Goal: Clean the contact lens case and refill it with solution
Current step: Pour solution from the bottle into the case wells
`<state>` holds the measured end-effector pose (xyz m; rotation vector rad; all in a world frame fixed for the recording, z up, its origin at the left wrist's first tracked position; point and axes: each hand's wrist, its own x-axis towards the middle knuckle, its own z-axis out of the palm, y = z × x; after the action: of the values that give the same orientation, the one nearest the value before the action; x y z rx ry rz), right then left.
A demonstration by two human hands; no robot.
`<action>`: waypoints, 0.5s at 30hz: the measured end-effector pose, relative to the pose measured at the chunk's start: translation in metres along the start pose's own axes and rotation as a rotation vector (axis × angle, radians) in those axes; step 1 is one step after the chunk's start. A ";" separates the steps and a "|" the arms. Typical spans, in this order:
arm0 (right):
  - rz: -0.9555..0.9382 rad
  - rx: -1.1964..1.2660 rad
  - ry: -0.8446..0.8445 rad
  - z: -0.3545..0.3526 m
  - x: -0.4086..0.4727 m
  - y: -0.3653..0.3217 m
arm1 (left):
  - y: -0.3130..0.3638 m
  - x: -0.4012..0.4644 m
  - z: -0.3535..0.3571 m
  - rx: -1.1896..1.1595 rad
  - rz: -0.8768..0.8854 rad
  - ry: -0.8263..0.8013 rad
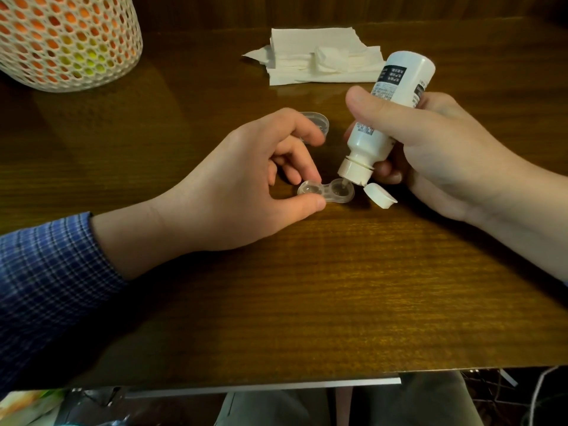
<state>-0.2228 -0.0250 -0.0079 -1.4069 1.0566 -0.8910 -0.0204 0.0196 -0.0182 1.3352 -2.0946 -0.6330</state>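
A clear two-well contact lens case (326, 192) lies on the wooden table (307, 287). My left hand (239, 186) pinches its left well between thumb and fingertip. My right hand (430, 155) grips a white solution bottle (387, 112), tipped nozzle-down over the right well. The bottle's flip cap (379, 195) hangs open beside the case. A clear lid (316, 123) of the case lies behind my left fingers, partly hidden.
A stack of white tissues (319, 61) with a crumpled piece on top sits at the back of the table. A white mesh basket (67, 41) with orange and yellow contents stands at the back left. The table's front edge runs along the bottom.
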 end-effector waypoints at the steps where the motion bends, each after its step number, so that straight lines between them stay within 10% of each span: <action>1: -0.001 0.001 -0.001 0.000 0.000 0.000 | 0.000 0.000 0.000 0.001 -0.001 0.001; 15: 0.001 0.006 0.006 -0.001 0.000 0.000 | 0.000 0.000 0.000 -0.002 -0.005 -0.001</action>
<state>-0.2236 -0.0257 -0.0080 -1.3996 1.0577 -0.8973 -0.0204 0.0197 -0.0181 1.3392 -2.0916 -0.6376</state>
